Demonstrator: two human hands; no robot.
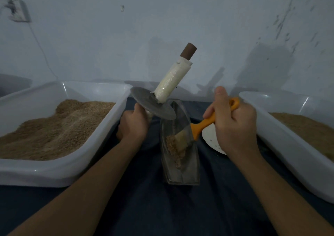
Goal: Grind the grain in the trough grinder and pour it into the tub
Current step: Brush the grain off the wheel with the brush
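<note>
The boat-shaped metal trough [188, 170] lies on the dark cloth in front of me, with ground grain [174, 149] along its left inner side. My left hand [134, 125] grips the lower handle of the grinding wheel [153, 105], holding the grey disc tilted above the trough's far end, its tape-wrapped upper handle [173, 81] pointing up and right. My right hand [233, 125] grips the orange handle of a brush [200, 127], whose bristles touch the grain inside the trough.
A white tub [101, 132] heaped with brown ground grain stands at the left. A second white tub [274, 141] with grain stands at the right. A white perforated scoop or lid [209, 136] lies partly hidden under my right hand. A blue wall is close behind.
</note>
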